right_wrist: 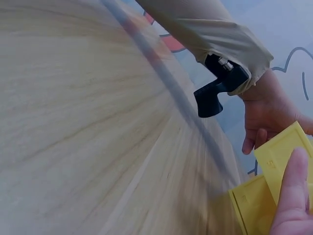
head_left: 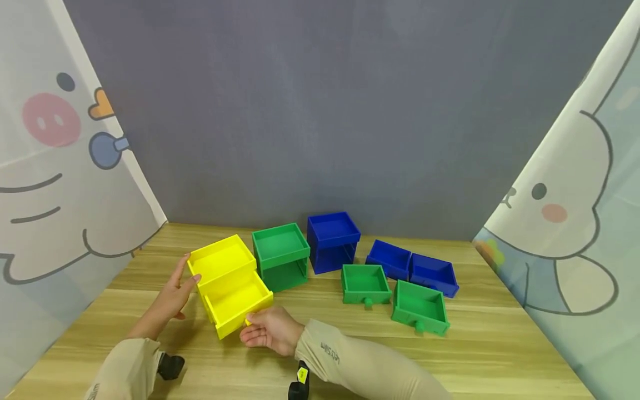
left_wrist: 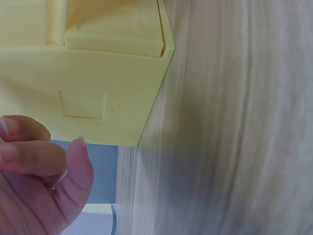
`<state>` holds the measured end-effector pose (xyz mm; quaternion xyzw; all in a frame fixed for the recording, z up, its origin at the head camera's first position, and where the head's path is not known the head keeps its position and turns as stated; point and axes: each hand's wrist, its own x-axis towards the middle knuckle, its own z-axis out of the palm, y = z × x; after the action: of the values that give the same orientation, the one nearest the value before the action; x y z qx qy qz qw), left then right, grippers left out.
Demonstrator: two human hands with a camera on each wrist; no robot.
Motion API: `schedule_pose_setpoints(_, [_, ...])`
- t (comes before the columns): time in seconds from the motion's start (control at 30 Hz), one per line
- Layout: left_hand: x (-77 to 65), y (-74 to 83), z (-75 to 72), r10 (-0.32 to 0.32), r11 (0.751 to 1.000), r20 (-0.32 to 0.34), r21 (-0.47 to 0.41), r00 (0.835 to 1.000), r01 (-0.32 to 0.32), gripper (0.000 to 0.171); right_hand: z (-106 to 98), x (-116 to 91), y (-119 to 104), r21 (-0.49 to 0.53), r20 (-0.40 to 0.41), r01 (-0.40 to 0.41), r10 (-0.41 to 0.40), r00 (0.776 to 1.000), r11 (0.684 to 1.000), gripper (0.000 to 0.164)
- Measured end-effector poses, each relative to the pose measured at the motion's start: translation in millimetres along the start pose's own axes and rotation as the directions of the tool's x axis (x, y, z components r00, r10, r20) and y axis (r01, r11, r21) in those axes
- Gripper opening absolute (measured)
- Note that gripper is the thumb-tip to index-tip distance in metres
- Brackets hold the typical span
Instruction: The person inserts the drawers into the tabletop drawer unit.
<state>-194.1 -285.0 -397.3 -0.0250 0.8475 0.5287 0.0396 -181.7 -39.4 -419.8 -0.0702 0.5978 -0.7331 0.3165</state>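
Observation:
A yellow cabinet (head_left: 222, 259) with a top tray stands at the left, turned at an angle. Its yellow drawer (head_left: 239, 297) sits partly out of the front opening. My left hand (head_left: 172, 297) holds the cabinet's upper left side between thumb and forefinger; in the left wrist view its other fingers (left_wrist: 34, 159) are bent beside the side wall. With thumb and forefinger, my right hand (head_left: 274, 330) pinches the small knob (head_left: 248, 321) on the drawer front, the remaining fingers curled below. The right wrist view shows just one finger (right_wrist: 296, 181) against the yellow drawer.
A green cabinet (head_left: 281, 244) stands right beside the yellow one, with a blue cabinet (head_left: 334, 228) behind it to the right. Two green drawers (head_left: 366, 283) and two blue drawers (head_left: 390, 258) lie on the wooden table (head_left: 480, 344) at the right. A grey wall (head_left: 320, 122) rises behind.

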Motion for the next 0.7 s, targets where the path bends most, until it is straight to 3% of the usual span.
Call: schedule_pose_setpoints(0.7, [2.0,-1.6,-0.2,-0.017,1.000,0.004,-0.001,1.000,0.017,0.074,13,1,4,0.117,-0.097,0.062,-0.051,0.994,0.991,0.013])
